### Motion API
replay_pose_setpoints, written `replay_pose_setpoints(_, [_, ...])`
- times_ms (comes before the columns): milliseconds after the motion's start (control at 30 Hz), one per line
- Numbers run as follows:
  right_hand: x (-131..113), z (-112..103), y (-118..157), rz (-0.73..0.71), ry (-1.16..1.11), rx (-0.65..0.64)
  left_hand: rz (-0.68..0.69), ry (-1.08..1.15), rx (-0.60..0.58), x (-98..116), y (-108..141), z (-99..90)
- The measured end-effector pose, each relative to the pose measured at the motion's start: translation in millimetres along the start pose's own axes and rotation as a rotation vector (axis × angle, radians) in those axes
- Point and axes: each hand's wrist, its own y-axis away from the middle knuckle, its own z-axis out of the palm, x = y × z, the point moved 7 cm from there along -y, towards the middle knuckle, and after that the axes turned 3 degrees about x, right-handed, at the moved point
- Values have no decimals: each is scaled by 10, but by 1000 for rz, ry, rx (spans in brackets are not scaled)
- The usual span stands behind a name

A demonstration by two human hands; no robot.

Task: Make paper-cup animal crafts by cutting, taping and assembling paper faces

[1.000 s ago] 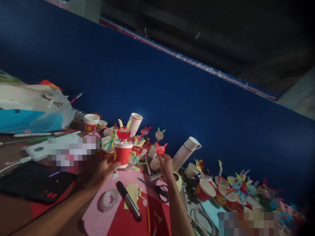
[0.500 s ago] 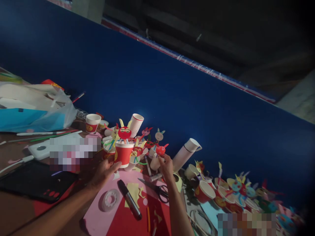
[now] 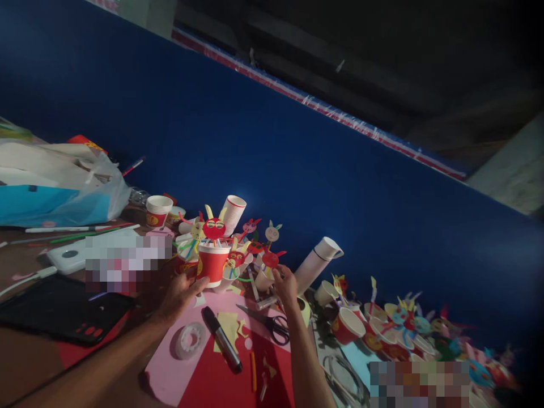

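My left hand is closed round the lower part of a red paper cup with a white rim, held upright. A red paper face with yellow ears stands out of that cup on a straw. At the middle of the table, my right hand pinches a red paper rabbit face at its lower edge, just above a white paper cup. Fingers hide where its stick goes. Behind and between the hands stand several more cups with paper faces, among them a pale face with green-lined ears.
On the pink paper lie a tape roll, a black marker and scissors. A white flask leans right; decorated cups crowd beyond it. Stacked cups and a black tray are left.
My right hand has shifted the red rabbit face slightly left and turned it, so its front shows less. My left hand still holds the red cup in nearly the same place.
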Motion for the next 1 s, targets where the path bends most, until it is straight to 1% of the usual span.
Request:
replay_pose_setpoints(167, [-23, -115, -25, 23, 3, 73, -6, 14, 0, 6, 0, -15])
replay_pose_setpoints(300, [-58, -350, 10, 51, 14, 211, -3, 0, 21, -40, -20, -47])
replay_pose_setpoints(367, [-134, -470, 62, 34, 23, 282, 12, -3, 26, -62, -26, -50])
replay_pose_setpoints(433, [-276, -512, 117, -19, 27, 294, 24, -13, 26, -72, -26, -44])
replay_pose_setpoints(500, [-469, -441, 155, -101, 18, 225, 27, -14, 29, -73, -21, -39])
replay_pose_setpoints(567, [-666, -289, 174, -182, -5, 114, 25, -11, 23, -73, -14, -34])
replay_pose_setpoints(667, [-862, -57, 158, -228, -35, -14, 29, -22, 19, -81, -9, -41])
replay_pose_setpoints(800, [-938, 127, 83, -203, -38, -82, 31, -27, 63, -91, -11, -74])
replay_pose_setpoints(900, [-932, 224, 28, -170, -22, -120, 54, 22, 74, -51, -10, -64])
replay_pose_setpoints(1000, [-899, 314, -13, -124, 10, -143, 58, 26, 88, -28, -10, -51])
